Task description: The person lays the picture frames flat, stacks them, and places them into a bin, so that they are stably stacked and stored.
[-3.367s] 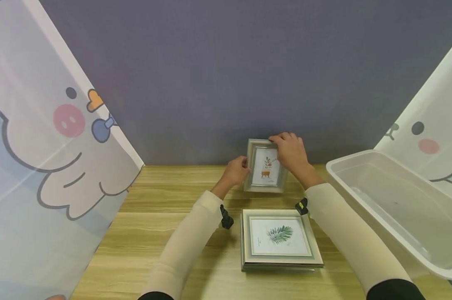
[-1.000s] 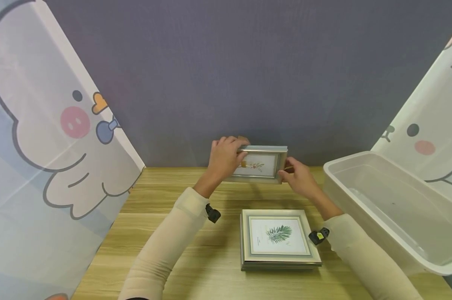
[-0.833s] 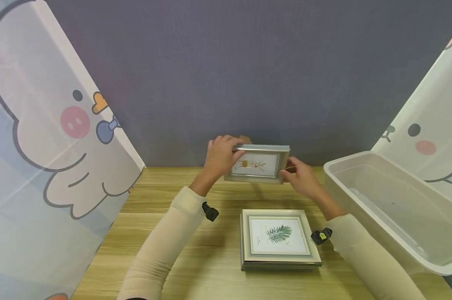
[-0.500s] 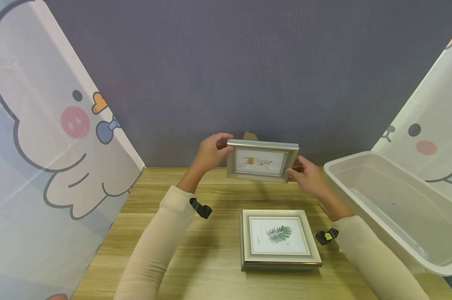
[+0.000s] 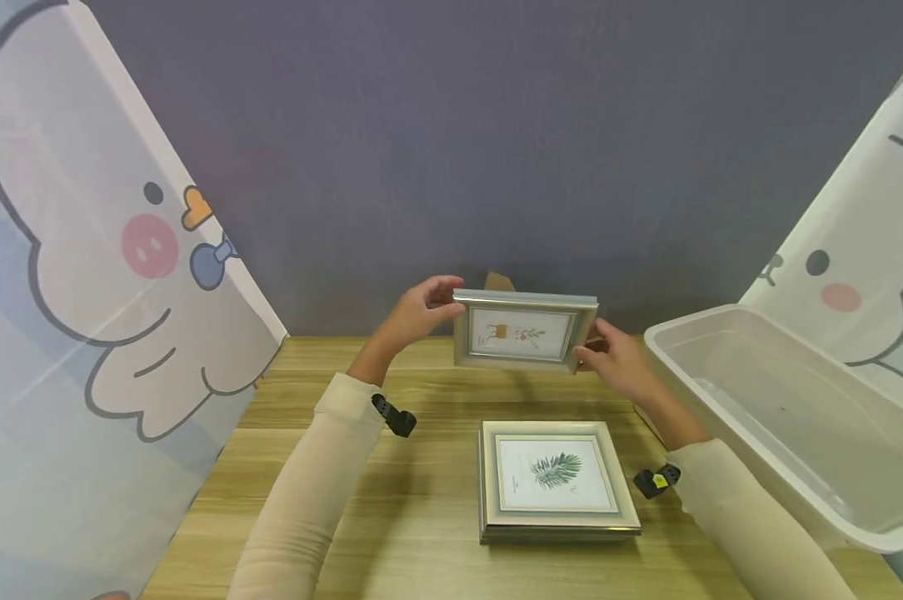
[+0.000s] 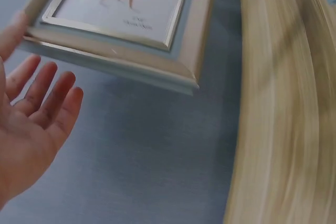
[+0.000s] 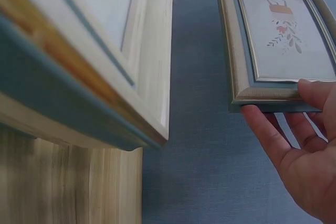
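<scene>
A small picture frame (image 5: 525, 329) with a potted-plant print is held up near the back wall, turned sideways and tilted back. My right hand (image 5: 622, 358) pinches its right end, thumb on the front and fingers behind, as the right wrist view shows with the hand (image 7: 310, 140) at the frame's edge. At the left end is my left hand (image 5: 414, 312), its thumb at the corner. In the left wrist view that hand's fingers (image 6: 55, 100) spread loosely, apart from the frame's edge. A brown flap (image 5: 499, 282) sticks up behind the frame.
Stacked larger picture frames (image 5: 559, 479), the top one with a green leaf print, lie on the wooden table (image 5: 331, 483) nearer me. A pale plastic bin (image 5: 691, 375) stands at the right. A grey wall (image 5: 451, 167) closes off the back.
The small frame has turned from upright to sideways. My left hand has slid from its top to the left corner and loosened; the right hand has moved from the top to the right end.
</scene>
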{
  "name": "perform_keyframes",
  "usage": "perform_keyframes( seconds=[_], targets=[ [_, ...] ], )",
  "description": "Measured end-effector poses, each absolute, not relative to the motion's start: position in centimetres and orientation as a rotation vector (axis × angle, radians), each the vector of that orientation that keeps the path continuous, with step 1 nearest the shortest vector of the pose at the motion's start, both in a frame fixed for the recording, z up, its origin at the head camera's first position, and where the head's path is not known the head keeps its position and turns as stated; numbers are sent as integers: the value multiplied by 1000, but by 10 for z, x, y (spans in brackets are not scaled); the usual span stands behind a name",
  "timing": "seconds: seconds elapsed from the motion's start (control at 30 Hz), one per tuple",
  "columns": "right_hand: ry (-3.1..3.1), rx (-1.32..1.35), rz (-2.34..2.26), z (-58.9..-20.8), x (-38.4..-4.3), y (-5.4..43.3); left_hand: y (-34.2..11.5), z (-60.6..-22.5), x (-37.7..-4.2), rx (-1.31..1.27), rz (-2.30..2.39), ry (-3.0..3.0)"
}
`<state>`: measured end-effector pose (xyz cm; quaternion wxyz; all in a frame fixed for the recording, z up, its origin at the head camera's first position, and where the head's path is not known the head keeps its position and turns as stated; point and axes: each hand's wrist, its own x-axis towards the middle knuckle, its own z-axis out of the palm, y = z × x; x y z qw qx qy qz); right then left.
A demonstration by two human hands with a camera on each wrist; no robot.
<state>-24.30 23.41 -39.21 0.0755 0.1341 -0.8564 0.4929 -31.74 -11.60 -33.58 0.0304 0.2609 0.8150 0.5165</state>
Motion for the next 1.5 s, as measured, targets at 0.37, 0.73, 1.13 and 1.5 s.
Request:
perform_keyframes(
  seconds=[0.37, 0.73, 1.13, 1.5],
  targets=[
    [-2557, 497, 1507, -398, -241, 235, -126, -351, -327, 968, 1641, 2110],
    [-2547, 591, 1566, -400, -238, 236, -122, -362, -330, 917, 1806, 1802],
    [-2542, 672, 1591, -404, -241, 236, -117, -370, -332, 858, 1937, 1536],
    [-2538, 669, 1584, -405, -243, 238, -115, -375, -336, 896, 1930, 1579]
  ],
)
